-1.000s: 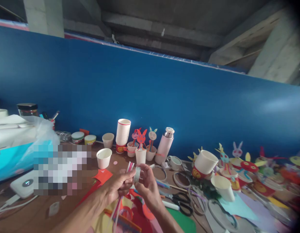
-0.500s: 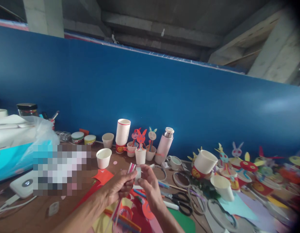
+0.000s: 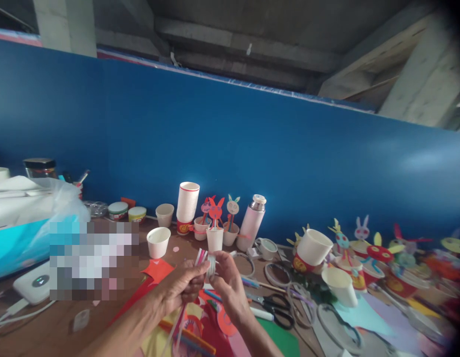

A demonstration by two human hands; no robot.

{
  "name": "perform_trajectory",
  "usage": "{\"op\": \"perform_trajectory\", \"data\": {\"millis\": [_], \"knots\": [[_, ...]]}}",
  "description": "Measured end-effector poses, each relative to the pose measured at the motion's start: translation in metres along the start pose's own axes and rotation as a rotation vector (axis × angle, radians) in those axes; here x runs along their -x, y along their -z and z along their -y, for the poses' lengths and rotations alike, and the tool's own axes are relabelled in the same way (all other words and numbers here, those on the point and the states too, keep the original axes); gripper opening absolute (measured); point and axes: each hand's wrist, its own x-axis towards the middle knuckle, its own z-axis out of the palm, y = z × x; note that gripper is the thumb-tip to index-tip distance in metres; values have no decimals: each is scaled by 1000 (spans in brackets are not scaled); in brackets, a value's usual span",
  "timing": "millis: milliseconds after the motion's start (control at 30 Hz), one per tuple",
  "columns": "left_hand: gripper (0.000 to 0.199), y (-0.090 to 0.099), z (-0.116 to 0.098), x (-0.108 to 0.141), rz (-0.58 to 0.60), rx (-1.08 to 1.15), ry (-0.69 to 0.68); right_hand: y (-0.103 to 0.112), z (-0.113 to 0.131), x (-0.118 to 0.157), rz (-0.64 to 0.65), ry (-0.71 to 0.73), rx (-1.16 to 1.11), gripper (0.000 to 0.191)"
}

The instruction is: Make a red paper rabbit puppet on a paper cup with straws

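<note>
My left hand (image 3: 191, 283) is closed round a bundle of thin pink and white strips (image 3: 201, 256). Their upper ends stick out above the fingers, and the lower ends hang below the fist. Between the thumb and fingers of my right hand (image 3: 230, 285) is a small whitish, see-through piece (image 3: 211, 267), perhaps clear tape. It sits right beside the strips, though I cannot make out whether it touches them. Just behind the hands stands a white paper cup (image 3: 215, 241) with a red paper rabbit (image 3: 216, 210) rising from it.
A tall cup stack (image 3: 188, 203) and a pink flask (image 3: 252, 223) stand along the blue wall. Black-handled scissors (image 3: 276, 308) lie to the right, near several rabbit cups. Another white cup (image 3: 158, 243) and a white device (image 3: 34, 282) are on the left. Coloured paper lies under my forearms.
The view has shifted very slightly. Both hands keep almost the same place and grip, with the whitish piece still beside the strips.
</note>
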Motion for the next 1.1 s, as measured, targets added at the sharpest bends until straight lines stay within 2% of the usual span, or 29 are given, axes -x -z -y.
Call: {"op": "perform_trajectory", "data": {"millis": [267, 533, 767, 867, 1000, 1100], "knots": [[37, -1, 1, 1, -53, 47, -14, 1, -2, 2, 39, 11, -13, 50], [34, -2, 5, -1, -101, 31, -16, -5, -11, 1, -28, 33, -16, 34], [43, -1, 4, -4, -98, 77, -63, -4, -19, 2, -15, -22, -32, 54], [41, -1, 3, -3, -110, 71, -40, -2, -17, 3, 0, -26, -42, 50], [34, -1, 1, -1, -130, 6, -55, 0, -15, 1, -41, -55, 12, 40], [35, -1, 0, 0, -93, -4, -66, 3, -18, -2, -25, -31, -1, 43]]}}
